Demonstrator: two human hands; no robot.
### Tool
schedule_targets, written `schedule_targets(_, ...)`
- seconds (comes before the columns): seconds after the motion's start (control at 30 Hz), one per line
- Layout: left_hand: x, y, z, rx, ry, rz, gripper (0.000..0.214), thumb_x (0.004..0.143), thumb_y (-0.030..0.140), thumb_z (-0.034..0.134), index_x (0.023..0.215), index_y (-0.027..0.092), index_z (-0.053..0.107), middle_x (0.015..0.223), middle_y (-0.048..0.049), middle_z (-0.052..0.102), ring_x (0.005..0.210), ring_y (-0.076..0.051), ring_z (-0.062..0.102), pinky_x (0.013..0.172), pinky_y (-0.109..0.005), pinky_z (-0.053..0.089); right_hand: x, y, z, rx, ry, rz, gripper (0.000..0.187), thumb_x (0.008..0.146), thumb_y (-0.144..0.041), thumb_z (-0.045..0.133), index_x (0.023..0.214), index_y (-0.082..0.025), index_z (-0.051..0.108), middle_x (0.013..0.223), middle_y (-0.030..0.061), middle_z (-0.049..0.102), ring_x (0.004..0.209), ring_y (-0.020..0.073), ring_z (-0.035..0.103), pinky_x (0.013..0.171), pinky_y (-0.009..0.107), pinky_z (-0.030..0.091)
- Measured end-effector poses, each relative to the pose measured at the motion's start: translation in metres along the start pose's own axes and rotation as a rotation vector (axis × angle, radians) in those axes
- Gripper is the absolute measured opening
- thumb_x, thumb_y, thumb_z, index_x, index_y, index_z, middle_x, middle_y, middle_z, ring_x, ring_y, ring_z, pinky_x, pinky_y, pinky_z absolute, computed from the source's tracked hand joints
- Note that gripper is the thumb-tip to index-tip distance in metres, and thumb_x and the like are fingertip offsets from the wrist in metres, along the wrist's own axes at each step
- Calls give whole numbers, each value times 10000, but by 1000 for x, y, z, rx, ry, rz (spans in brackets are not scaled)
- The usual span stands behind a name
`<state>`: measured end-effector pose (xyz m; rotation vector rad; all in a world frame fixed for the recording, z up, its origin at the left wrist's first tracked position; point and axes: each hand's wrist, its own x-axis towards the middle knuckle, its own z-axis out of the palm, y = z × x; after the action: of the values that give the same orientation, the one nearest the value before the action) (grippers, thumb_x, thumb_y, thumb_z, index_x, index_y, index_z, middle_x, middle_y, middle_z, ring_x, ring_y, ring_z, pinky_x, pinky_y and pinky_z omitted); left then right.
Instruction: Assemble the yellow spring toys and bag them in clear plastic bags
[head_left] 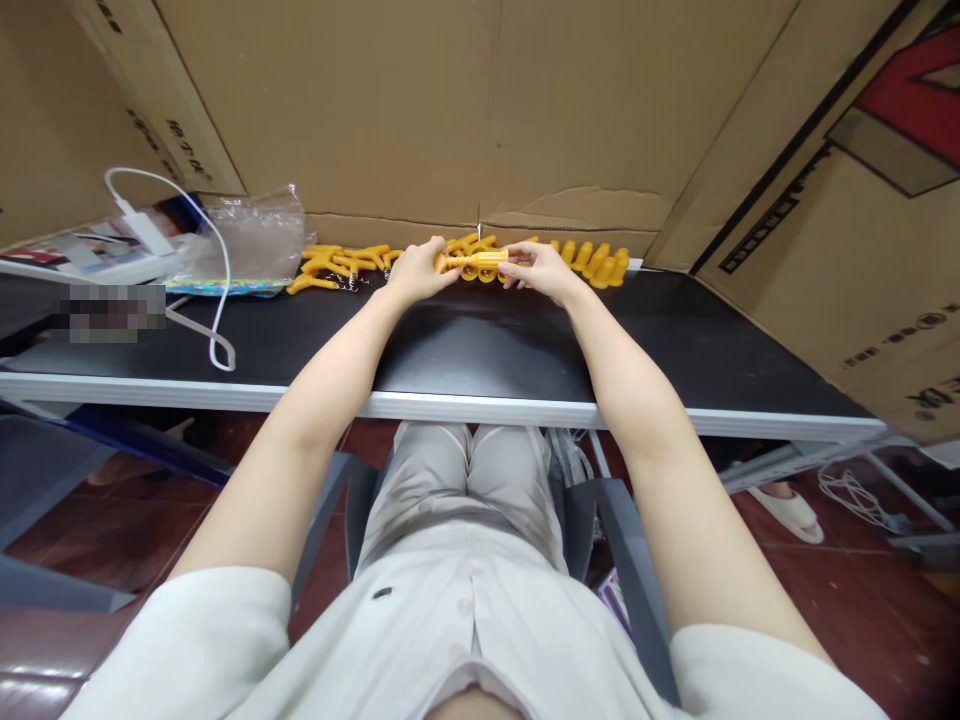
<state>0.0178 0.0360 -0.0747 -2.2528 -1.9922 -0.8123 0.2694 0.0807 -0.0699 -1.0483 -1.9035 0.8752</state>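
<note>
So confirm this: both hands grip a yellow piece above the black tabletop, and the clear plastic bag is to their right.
Wrong on one point: in the head view, the clear plastic bag is to their left, not right. The rest holds: the left hand and right hand both grip a yellow piece above the black tabletop.

We've got a clear pass on bare counter [487, 345], near side of left grip [418, 272] and right grip [546, 270], out to the front edge [484, 406]. Yellow workpiece [489, 258] bridges the two grips; we can't pass between. Left of left grip: yellow branched pieces [324, 262], then plastic bag [259, 238], white cable [226, 268] looping. Right of right grip: yellow pegs [601, 267] in the way, then bare counter up to side panel [847, 250]. Behind both grips, cardboard wall [480, 120] stops us.
</note>
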Motion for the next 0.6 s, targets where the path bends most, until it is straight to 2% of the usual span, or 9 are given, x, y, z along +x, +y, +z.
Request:
schedule_targets(0.07, -1, 0, -1, -7, 3, 12, 538, 966, 501, 640, 1416, 209, 682, 1286, -156, 796, 1277, -394, 710, 1123, -477, 534, -1, -3, 1, 6, 7, -10, 476, 890, -568, 936, 1086, -172, 759, 940, 69, 809, 749, 160, 772, 708, 257, 627)
schedule_targets(0.17, 0, 0, -2, -12, 9, 33, 562, 965, 493, 653, 1447, 204, 667, 1270, -152, 795, 1276, -391, 711, 1134, -479, 522, -2, -9, 5, 32, 35, 27, 565, 902, -733, 857, 889, -186, 717, 759, 44, 757, 639, 138, 728, 618, 231, 593)
schedule_targets(0.23, 1, -1, -1, -16, 18, 47, 554, 966, 486, 661, 1449, 217, 667, 1260, -138, 797, 1280, -387, 711, 1151, -481, 509, -3, -13, 7, 56, 58, 68, 604, 895, -771, 833, 801, -196, 672, 693, 37, 728, 591, 134, 705, 579, 226, 568)
schedule_targets(0.6, 7, -6, 8, -9, 35, 64, 495, 958, 453, 690, 1401, 233, 692, 1197, -119, 815, 1241, -388, 742, 1111, -469, 537, -1, -15, 9, 189, 91, 210, 616, 906, -784, 820, 779, -204, 656, 616, 18, 684, 513, 132, 666, 490, 226, 482)
